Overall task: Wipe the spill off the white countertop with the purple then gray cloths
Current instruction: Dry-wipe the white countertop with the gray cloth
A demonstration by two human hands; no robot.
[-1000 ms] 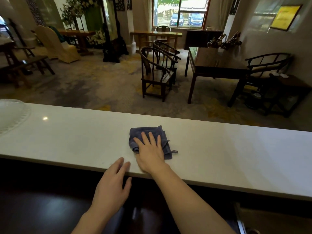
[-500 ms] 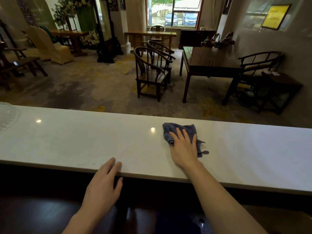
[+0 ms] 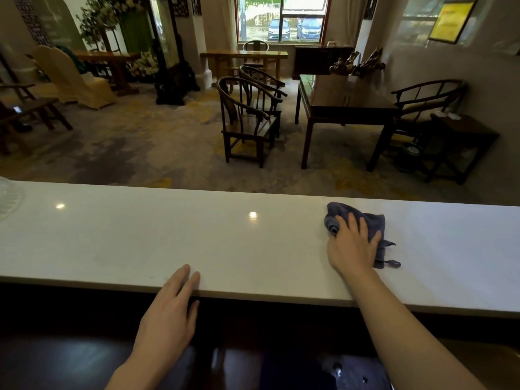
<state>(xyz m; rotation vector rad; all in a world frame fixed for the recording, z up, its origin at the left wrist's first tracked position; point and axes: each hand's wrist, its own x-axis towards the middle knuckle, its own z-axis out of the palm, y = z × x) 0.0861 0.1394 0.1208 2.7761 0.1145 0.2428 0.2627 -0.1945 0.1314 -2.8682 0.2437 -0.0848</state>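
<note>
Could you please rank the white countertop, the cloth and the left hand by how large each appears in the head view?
1. white countertop, spanning the whole frame.
2 and 3. left hand and cloth: not ranked. The left hand sits closer to the camera, and the right hand, pressed flat on the cloth, hides part of it.

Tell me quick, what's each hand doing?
Left hand: open, empty, resting at the countertop edge.
Right hand: open, pressed flat on the cloth.

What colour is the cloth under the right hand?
Dark bluish gray cloth, seen best in the head view.
</note>
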